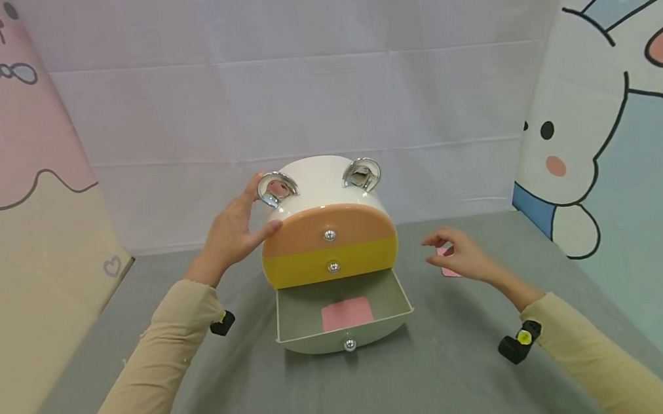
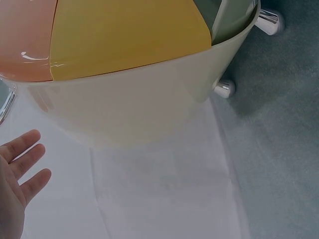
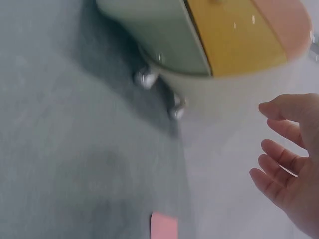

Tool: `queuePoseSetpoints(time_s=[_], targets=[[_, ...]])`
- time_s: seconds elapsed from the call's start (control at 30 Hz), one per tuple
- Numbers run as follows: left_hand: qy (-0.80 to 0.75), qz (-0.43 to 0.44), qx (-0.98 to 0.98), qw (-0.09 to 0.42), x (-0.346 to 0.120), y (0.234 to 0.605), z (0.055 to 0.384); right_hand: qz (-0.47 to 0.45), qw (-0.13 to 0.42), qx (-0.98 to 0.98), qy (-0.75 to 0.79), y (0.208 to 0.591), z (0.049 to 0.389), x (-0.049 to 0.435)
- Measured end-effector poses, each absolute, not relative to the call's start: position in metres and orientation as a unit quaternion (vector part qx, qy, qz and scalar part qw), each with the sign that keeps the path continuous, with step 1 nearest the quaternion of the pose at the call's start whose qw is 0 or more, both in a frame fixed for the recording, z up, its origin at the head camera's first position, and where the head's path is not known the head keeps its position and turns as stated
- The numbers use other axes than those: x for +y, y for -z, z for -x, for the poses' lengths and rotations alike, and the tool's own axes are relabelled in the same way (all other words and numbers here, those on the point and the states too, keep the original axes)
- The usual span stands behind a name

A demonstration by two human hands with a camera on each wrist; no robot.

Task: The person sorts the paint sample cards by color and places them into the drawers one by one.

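A rounded white drawer box (image 1: 318, 176) with shiny silver ears stands on the table. Its orange drawer (image 1: 298, 235) and yellow drawer (image 1: 298, 269) are closed, while the green bottom drawer (image 1: 296, 343) is pulled out. Inside that one lies a pink card (image 1: 347, 314). My left hand (image 1: 233, 231) is at the box's upper left side, fingers spread, thumb by the orange front's edge; contact is hard to tell. To the right of the box, my right hand (image 1: 460, 258) hovers with loosely bent fingers, holding nothing. It partly hides a second pink card (image 3: 164, 227) on the table.
Grey cloth covers the table (image 1: 348, 403). A white sheet (image 1: 310, 97) hangs behind the box. Printed panels flank it, with a pink cartoon panel (image 1: 13, 149) on the left and a rabbit panel (image 1: 635, 154) on the right. Each wrist carries a small black camera (image 1: 520, 343).
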State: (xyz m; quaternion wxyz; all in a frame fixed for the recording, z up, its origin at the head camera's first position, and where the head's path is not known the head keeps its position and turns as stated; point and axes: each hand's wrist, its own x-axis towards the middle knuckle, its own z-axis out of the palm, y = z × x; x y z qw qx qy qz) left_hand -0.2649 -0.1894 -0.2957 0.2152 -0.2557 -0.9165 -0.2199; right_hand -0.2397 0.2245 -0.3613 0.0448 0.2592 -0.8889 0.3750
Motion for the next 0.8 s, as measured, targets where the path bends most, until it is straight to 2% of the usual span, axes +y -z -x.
queuePoseSetpoints(time_s=[0.43,0.8], targets=[[0.216,0.259,-0.915,0.219,-0.19,0.297,0.265,-0.177,0.025,-0.935,-0.306,0.407,0.268,0.29],[0.219,0.261,-0.913,0.223,-0.189,0.295,0.264,-0.12,-0.009,-0.951,-0.285,0.438,0.289,0.304]])
